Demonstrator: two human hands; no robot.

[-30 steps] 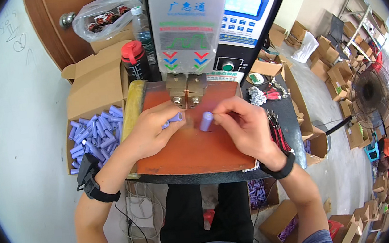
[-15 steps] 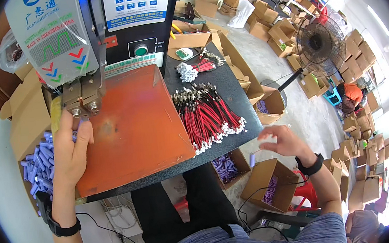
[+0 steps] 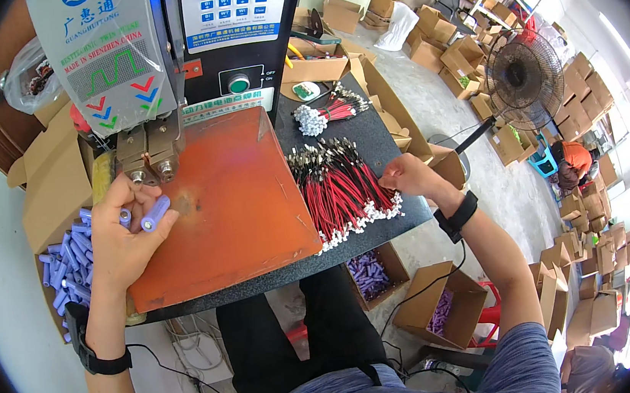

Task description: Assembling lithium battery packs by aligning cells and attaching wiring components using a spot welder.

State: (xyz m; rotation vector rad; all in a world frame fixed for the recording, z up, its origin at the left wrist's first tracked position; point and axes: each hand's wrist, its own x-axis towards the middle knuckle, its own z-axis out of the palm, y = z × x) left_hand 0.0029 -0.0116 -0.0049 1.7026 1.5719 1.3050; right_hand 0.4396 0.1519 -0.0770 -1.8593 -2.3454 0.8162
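My left hand (image 3: 123, 236) is closed round purple cylindrical battery cells, one battery cell (image 3: 155, 213) between thumb and fingers and others partly hidden by the fingers. It sits just below the metal electrode tips (image 3: 147, 168) of a spot welder (image 3: 231, 59), at the left edge of an orange-brown board (image 3: 224, 206). My right hand (image 3: 411, 177) is at the right edge of a spread of red and black wire leads (image 3: 337, 186) with white connectors. Its fingertips are pinched together beside the leads; what they hold, if anything, is too small to make out.
Left of the board, a cardboard box (image 3: 62, 200) holds many purple cells. A smaller wire bundle (image 3: 329, 110) lies on the dark tabletop (image 3: 375, 113). Open boxes of cells, including one box (image 3: 442, 310), stand on the floor. A fan (image 3: 521, 71) and a person (image 3: 576, 161) are farther right.
My right hand has moved from above the floor box up to the wire leads, and the cell below its fingers is gone from there. My left hand has come slightly down from the electrodes, showing cells.
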